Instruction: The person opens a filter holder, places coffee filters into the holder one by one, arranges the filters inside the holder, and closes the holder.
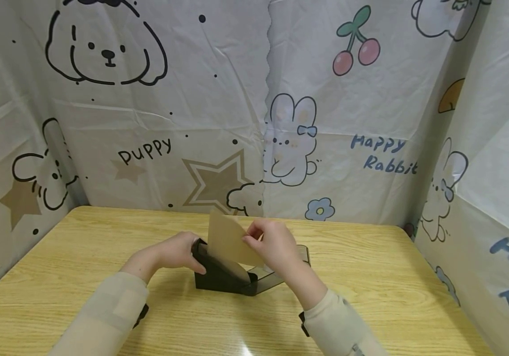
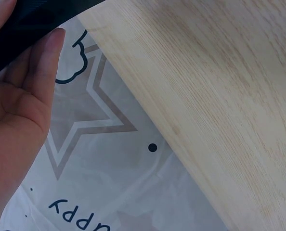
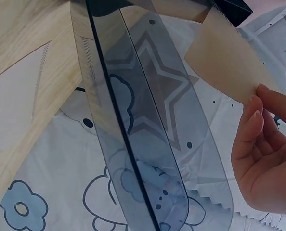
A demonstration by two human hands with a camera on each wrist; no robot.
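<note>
A black filter holder (image 1: 216, 278) with a sloping side stands on the table, its smoky see-through lid (image 1: 276, 281) swung down toward the right. My left hand (image 1: 175, 251) grips the holder's tall back end, thumb on the near side; in the left wrist view that hand (image 2: 20, 103) shows along the dark holder's edge. Between thumb and fingertips my right hand (image 1: 278, 245) pinches the edge of a tan paper coffee filter (image 1: 226, 238) with a crimped seam. The filter stands up out of the holder, its lower part hidden. The lid (image 3: 148, 125) fills the middle of the right wrist view.
The wood-grain table (image 1: 370, 291) spreads around the holder. A white cloth (image 1: 218, 113) printed with puppies, rabbits and stars hangs behind and along both sides.
</note>
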